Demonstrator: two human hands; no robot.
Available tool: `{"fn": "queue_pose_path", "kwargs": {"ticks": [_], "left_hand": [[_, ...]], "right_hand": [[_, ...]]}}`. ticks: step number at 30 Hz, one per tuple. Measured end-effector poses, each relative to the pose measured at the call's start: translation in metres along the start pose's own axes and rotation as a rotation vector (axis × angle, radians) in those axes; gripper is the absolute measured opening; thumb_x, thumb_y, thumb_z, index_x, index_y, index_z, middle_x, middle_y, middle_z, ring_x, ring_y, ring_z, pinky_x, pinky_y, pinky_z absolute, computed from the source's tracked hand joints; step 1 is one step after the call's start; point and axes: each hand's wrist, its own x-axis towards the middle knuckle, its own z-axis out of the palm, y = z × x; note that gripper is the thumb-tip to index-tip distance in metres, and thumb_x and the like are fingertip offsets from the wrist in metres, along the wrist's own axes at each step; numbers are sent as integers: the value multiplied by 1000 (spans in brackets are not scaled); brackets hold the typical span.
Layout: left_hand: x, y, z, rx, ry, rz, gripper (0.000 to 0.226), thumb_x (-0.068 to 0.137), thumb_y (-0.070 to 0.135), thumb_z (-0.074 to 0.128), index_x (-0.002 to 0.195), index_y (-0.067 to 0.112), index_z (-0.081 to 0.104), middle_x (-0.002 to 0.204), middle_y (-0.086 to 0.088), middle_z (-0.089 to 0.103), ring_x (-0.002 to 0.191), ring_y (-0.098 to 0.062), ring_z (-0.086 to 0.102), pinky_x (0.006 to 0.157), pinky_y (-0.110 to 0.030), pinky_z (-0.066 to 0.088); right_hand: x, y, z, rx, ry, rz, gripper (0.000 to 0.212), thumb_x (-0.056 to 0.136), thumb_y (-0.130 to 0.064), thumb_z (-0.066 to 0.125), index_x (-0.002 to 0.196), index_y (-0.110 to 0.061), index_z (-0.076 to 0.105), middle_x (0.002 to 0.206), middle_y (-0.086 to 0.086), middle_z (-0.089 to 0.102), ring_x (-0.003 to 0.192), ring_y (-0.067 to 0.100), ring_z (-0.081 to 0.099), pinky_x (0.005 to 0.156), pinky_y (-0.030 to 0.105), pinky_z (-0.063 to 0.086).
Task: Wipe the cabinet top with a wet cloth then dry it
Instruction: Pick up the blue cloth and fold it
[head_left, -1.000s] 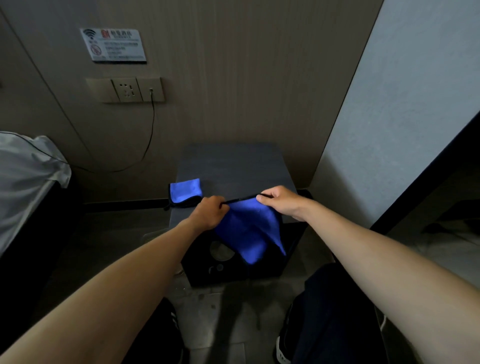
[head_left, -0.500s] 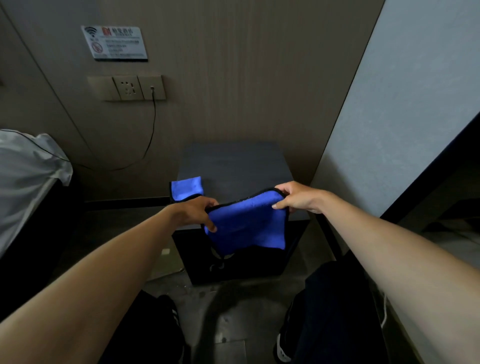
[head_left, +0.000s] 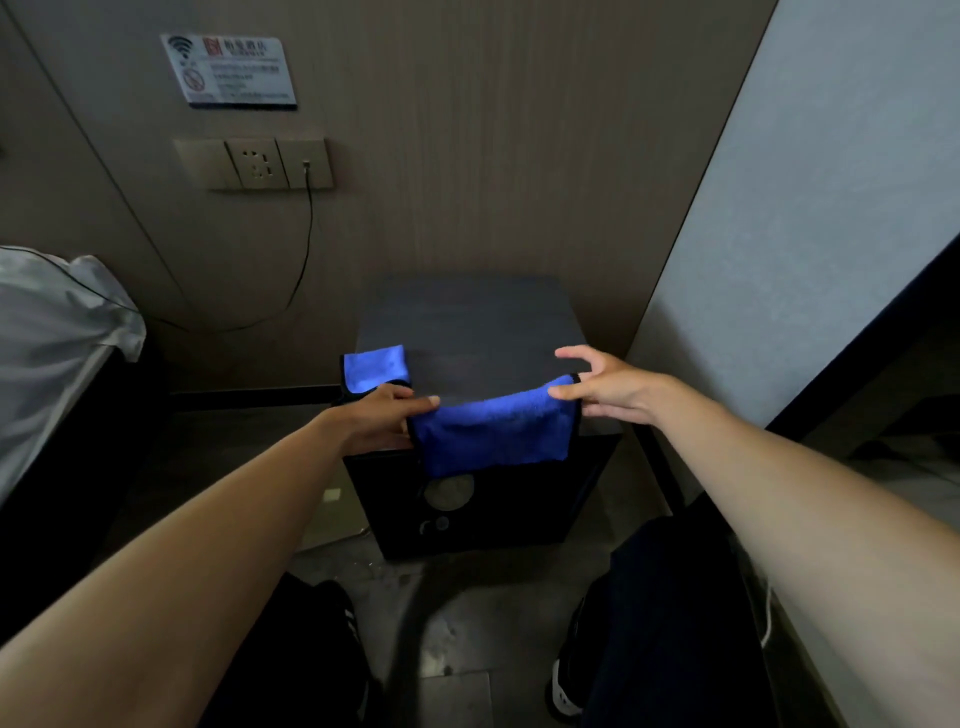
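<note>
A small dark cabinet stands against the wall, its grey top (head_left: 467, 327) bare in the middle. A blue cloth (head_left: 493, 439) with black edging hangs over the top's front edge, stretched between my hands. My left hand (head_left: 384, 415) pinches its left corner at the edge. My right hand (head_left: 605, 387) pinches the right corner with thumb and forefinger, the other fingers spread above the top. A second blue cloth (head_left: 375, 368) lies on the top's front left corner, just beyond my left hand.
A bed with white sheets (head_left: 57, 338) is at the left. A wall socket (head_left: 257, 162) has a black cable (head_left: 306, 249) hanging from it. A pale wall (head_left: 805, 218) closes in at the right. My legs and shoes (head_left: 566, 691) are on the floor below.
My hands have spread the cloth wide and moved it forward and up; its top edge now rests at the front edge of the cabinet top. My right fingers have opened out.
</note>
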Motion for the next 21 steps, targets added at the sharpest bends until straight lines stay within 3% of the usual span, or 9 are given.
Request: {"fn": "queue_pose_path", "kwargs": {"ticks": [2,4,6,8,11,14,17,21], "left_hand": [[3,-4,-3,12,75,29,41,78,10,80,105,20,51,80,-3,59,65,-14,61,53,-30,52],[3,-6,-6,163,123,87,67,69,0,84,121,22,47,87,-7,51,72,-15,58,60,-29,53],[6,-9,-9,259,125,141,65,65,-16,79,116,15,53,80,-8,50,64,-9,57,61,-26,53],[6,-9,-8,308,175,210,57,64,-25,74,107,9,57,74,-5,51,53,1,56,56,-17,52],[5,-9,-7,384,247,300,39,69,-15,77,99,6,67,69,-5,57,53,5,56,58,-9,48],[10,-10,-9,386,268,295,19,75,0,80,89,10,73,73,-13,63,61,-9,57,62,-20,50],[14,-7,-7,394,306,297,11,76,12,82,79,18,73,70,-5,66,69,-13,60,71,-27,50],[18,9,6,336,325,373,18,85,5,71,78,19,61,73,0,62,73,-11,56,71,-22,45]], "right_hand": [[-3,-1,-1,-65,-14,-45,72,73,1,81,130,-35,55,117,10,61,104,14,62,80,29,51],[-4,0,-3,-121,-24,-80,70,71,12,78,123,-32,61,112,13,65,100,19,63,84,34,54],[-5,2,-4,-187,7,-119,67,68,16,77,112,-33,66,112,13,66,102,23,64,92,38,54],[-6,3,-4,-259,118,-153,61,67,13,79,106,-32,67,108,9,66,99,22,64,90,36,55],[-7,5,-4,-324,265,-217,46,67,5,83,99,-26,71,96,2,68,90,17,64,80,28,53],[-6,6,-5,-418,331,-260,27,71,0,82,87,-21,75,79,-1,70,71,11,62,71,21,49],[-3,5,-5,-507,374,-269,17,80,-4,77,78,-20,73,69,-3,69,57,9,65,62,21,52],[2,3,-2,-827,390,-265,12,89,-17,67,82,-25,64,75,-6,62,75,16,62,72,26,48]]}}
